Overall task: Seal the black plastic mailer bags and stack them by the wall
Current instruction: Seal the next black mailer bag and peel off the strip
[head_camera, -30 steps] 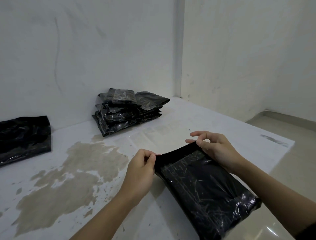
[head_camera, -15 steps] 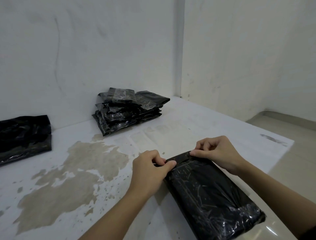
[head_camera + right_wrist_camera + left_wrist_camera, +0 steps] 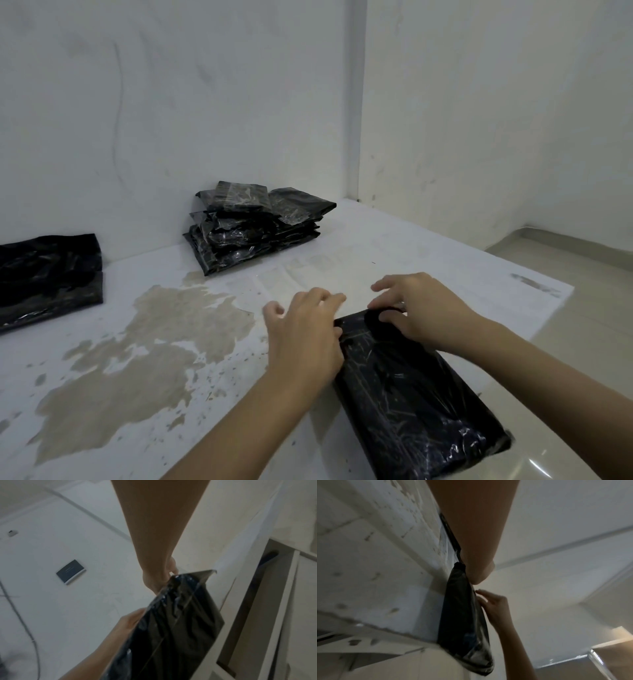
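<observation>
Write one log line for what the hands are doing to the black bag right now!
step: pressing flap shut | left hand: flat on bag | right hand: fingers on folded end | stack: by wall | table: bag near edge

Glossy black plastic film on the mailer bag [image 3: 411, 390] — creased, catching white glints. Same shiny, wrinkled plastic on the stack of bags [image 3: 253, 229] by the wall. Matt white paint on the table [image 3: 428, 260], flaked away to rough, dull beige patches. Chalky, scuffed wall [image 3: 171, 120] — matt. Smooth, reflective floor tile [image 3: 565, 342].

Stained white table [image 3: 191, 342], white wall [image 3: 171, 120]
</observation>
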`<state>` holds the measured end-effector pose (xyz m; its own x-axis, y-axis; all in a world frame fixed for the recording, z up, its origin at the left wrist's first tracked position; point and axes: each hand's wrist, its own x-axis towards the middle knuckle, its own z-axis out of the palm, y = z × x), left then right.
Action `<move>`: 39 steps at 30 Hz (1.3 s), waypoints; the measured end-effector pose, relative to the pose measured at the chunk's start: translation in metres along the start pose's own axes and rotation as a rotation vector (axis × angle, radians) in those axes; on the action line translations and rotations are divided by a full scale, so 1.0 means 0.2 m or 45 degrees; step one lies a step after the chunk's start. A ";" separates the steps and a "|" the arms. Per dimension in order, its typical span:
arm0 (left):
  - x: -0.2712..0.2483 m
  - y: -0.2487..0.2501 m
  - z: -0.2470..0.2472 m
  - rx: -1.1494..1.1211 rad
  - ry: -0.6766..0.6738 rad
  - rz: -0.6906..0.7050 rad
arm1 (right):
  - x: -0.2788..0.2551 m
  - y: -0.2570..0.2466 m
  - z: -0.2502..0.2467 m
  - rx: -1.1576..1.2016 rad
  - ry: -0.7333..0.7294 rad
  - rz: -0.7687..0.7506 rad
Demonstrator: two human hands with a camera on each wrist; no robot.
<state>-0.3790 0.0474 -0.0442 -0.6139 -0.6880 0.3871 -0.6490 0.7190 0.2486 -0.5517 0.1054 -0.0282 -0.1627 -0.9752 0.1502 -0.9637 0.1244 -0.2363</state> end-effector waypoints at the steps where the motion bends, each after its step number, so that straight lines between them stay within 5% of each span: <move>1: 0.00 0.01 0.00 0.044 0.002 0.114 | -0.01 -0.02 0.00 -0.140 -0.062 -0.039; 3: 0.01 0.01 0.02 0.088 -0.160 0.235 | -0.03 -0.06 -0.01 -0.242 -0.188 -0.037; 8: -0.07 0.00 0.01 -0.002 -0.417 0.205 | -0.18 -0.10 0.01 -0.222 -0.495 0.041; 14: -0.12 0.04 0.03 0.087 -0.456 0.217 | -0.25 -0.07 0.10 -0.262 -0.249 -0.018; 23: -0.15 0.05 0.05 -0.072 -0.297 0.056 | -0.26 -0.11 0.08 0.048 -0.199 0.150; 27: -0.17 0.09 0.01 -0.168 -0.509 -0.179 | -0.26 -0.11 0.08 0.124 -0.213 0.209; 39: -0.20 0.04 0.01 -0.391 -0.333 -0.222 | -0.24 -0.04 0.06 0.340 -0.142 0.214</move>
<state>-0.3608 0.0808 -0.0603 -0.6259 -0.7749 0.0881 -0.6135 0.5590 0.5578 -0.5326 0.1491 -0.0455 -0.2760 -0.9611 -0.0147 -0.8334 0.2469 -0.4945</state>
